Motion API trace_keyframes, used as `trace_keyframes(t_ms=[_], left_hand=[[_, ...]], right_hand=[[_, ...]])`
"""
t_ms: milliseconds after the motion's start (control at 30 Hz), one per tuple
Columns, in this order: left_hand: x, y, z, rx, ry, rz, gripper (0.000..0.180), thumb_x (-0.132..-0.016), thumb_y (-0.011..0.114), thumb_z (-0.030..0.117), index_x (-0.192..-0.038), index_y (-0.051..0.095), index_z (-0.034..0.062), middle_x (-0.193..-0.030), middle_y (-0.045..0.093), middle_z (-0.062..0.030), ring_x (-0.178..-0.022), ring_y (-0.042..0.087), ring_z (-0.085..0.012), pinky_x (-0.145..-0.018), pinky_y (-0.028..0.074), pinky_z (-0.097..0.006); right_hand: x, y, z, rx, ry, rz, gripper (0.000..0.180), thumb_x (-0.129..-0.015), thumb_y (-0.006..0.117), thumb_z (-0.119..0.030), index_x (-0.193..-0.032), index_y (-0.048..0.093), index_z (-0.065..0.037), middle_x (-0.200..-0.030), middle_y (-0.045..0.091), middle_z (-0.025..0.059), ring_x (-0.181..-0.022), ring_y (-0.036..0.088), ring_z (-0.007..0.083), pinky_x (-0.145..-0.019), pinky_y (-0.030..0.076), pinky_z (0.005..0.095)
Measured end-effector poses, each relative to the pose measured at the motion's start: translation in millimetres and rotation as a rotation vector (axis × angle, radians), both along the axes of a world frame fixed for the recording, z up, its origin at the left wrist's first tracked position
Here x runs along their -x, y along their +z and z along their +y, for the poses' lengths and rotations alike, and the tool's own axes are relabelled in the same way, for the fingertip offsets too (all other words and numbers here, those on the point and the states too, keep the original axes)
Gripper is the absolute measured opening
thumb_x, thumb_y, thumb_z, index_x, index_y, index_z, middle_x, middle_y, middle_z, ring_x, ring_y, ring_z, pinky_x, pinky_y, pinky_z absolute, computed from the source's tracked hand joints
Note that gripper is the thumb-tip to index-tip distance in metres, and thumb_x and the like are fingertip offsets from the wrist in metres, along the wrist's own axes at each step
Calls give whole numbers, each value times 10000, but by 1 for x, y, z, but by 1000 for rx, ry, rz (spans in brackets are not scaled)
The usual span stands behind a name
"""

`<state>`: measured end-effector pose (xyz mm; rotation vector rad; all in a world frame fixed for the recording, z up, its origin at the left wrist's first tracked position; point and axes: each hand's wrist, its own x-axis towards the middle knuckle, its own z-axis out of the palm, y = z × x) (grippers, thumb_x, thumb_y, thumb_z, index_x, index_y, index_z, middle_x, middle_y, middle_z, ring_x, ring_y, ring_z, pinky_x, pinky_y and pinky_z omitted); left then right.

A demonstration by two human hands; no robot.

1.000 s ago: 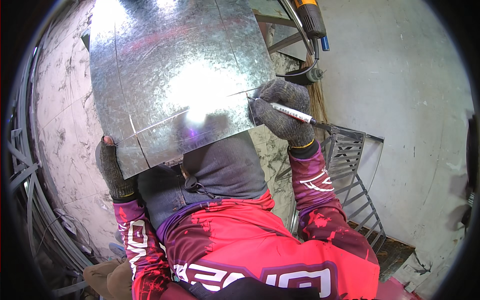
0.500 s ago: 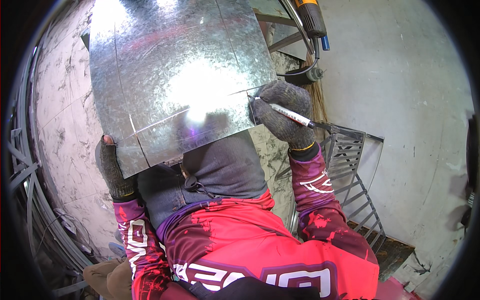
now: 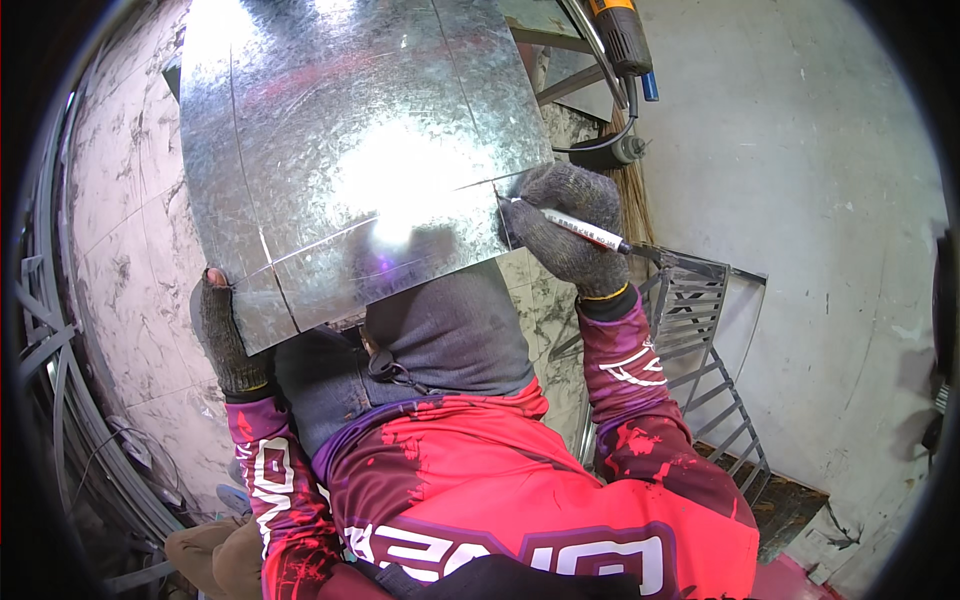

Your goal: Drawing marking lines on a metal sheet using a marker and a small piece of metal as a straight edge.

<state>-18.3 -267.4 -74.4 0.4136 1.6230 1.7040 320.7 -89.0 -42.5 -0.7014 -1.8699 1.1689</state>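
A shiny galvanized metal sheet point(image 3: 330, 120) lies in front of me, its near edge over my lap. Dark lines run along its left and right sides, and another line crosses near the closest edge. My left hand point(image 3: 222, 325), in a grey knit glove with a bare thumb tip, grips the sheet's near left corner; the fingers underneath are hidden. In my gloved right hand point(image 3: 570, 225) is a white marker pen point(image 3: 585, 230) with a dark rear end. Its tip points at the sheet's near right corner, close to where two lines meet.
A power tool point(image 3: 622, 38) with an orange and grey body and a cord sits at the upper right, by a metal frame. Right of me stands a slatted metal rack point(image 3: 690, 300) near a pale wall point(image 3: 800, 200). Long metal strips point(image 3: 75, 400) are piled at the left.
The marker pen has turned slightly in my right hand, with its rear end a touch lower. My left hand and the metal sheet have stayed in place.
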Motion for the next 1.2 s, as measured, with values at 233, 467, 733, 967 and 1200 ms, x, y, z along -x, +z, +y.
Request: trace_keyframes(t_ms=[233,467,733,967,1200], left_hand=[[3,0,-1,21,-25,47,394,-1009,518,418,-1035,604,34,-925,622,-50,-786,607,-123,-680,497,-282],[22,-25,-13,32,-108,231,458,-991,537,414,-1208,587,13,-1079,643,-116,-904,654,-188,-755,559,-338],[13,-16,-5,9,-39,148,451,-988,540,415,-1183,597,12,-1060,649,-109,-880,661,-187,-733,566,-333],[13,-9,-7,41,-63,55,455,-985,543,420,-1184,594,14,-1052,650,-112,-875,662,-189,-724,566,-331],[9,-2,-3,51,-56,81,456,-997,529,438,-1157,596,16,-1027,643,-98,-870,637,-159,-731,536,-305]], right_hand=[[3,6,1,-88,-16,-75,80,-828,707,37,-848,631,20,-790,665,112,-638,650,153,-542,528,287],[-2,9,-6,-58,-52,-49,91,-804,733,16,-865,666,12,-805,680,113,-658,654,162,-573,533,302],[-3,7,-2,-187,-86,-168,153,-772,784,-34,-876,678,1,-822,686,116,-705,670,184,-606,534,313],[4,5,-8,4,-122,-4,160,-768,792,-51,-874,680,-8,-823,689,106,-720,678,191,-608,535,319],[1,-5,-6,-80,-98,-4,145,-771,777,-33,-870,676,-2,-801,687,105,-704,676,188,-602,533,316]])
